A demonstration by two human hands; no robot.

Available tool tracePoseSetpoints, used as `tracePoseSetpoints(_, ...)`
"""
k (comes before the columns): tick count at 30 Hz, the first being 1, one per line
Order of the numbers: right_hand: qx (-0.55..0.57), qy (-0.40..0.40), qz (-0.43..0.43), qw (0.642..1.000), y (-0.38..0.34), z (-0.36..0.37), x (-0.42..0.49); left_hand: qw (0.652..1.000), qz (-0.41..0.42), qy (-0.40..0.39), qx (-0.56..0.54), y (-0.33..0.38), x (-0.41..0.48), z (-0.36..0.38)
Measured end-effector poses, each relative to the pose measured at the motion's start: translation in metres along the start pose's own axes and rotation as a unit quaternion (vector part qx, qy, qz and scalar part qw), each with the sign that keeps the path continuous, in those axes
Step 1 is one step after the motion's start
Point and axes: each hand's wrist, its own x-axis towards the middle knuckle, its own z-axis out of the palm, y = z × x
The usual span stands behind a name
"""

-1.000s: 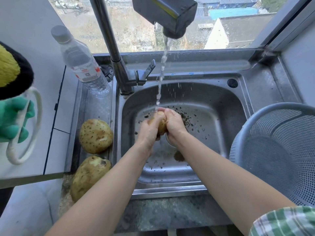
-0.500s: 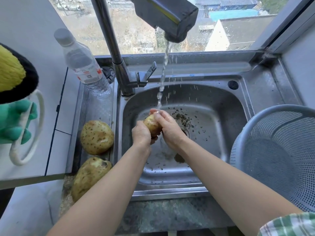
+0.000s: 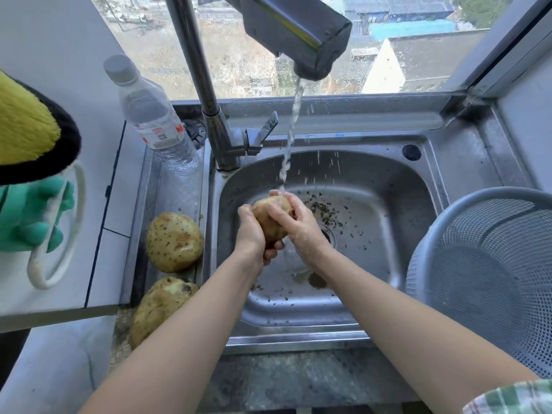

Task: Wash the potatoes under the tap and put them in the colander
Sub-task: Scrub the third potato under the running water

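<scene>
1. Far potato (image 3: pixel 174 242) and near potato (image 3: pixel 159 309) lie unwashed on the ledge (image 3: pixel 176 192) left of the sink (image 3: pixel 403 204).
2. Left hand (image 3: pixel 249 231) and right hand (image 3: pixel 301 228) both clasp the held potato (image 3: pixel 268 215) under the tap (image 3: pixel 298 31) stream: washing, seemingly the first of three.
3. Next, likely: lift it right into the colander (image 3: pixel 424 234), clearing its rim.

My left hand (image 3: pixel 251 231) has slid down under the potato (image 3: pixel 268 212), baring more of it, while my right hand (image 3: pixel 298 227) has shifted across its top.

Head view looks steeply down, close over sink (image 3: pixel 373 180).
</scene>
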Motion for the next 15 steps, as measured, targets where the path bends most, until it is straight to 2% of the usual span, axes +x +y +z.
tracePoseSetpoints(2, 0.004, 0.015, 0.014, 1.0, 0.0, 0.002, 0.005, 0.999, 0.003, 0.02, 0.029, -0.004, 0.0, -0.001)
tracePoseSetpoints(4, 0.009, 0.071, 0.051, 0.996, -0.002, 0.004, 0.012, 0.996, 0.036, 0.046, 0.068, -0.008, 0.003, 0.002)
tracePoseSetpoints(7, 0.005, 0.145, 0.126, 0.981, -0.001, 0.003, 0.023, 0.968, 0.132, 0.105, 0.184, -0.016, 0.01, 0.004)
tracePoseSetpoints(9, 0.004, 0.159, 0.166, 0.973, -0.001, 0.0, 0.025, 0.952, 0.207, 0.082, 0.211, -0.018, 0.006, 0.005)
tracePoseSetpoints(11, 0.029, 0.134, 0.202, 0.97, -0.002, -0.002, 0.021, 0.952, 0.258, -0.004, 0.163, -0.015, -0.004, 0.008)
tracePoseSetpoints(12, 0.045, 0.11, 0.213, 0.97, -0.003, -0.003, 0.017, 0.953, 0.274, -0.021, 0.131, -0.014, -0.005, 0.008)
tracePoseSetpoints(15, 0.057, 0.048, 0.218, 0.973, -0.004, -0.003, 0.005, 0.959, 0.279, 0.014, 0.041, -0.006, 0.004, 0.013)
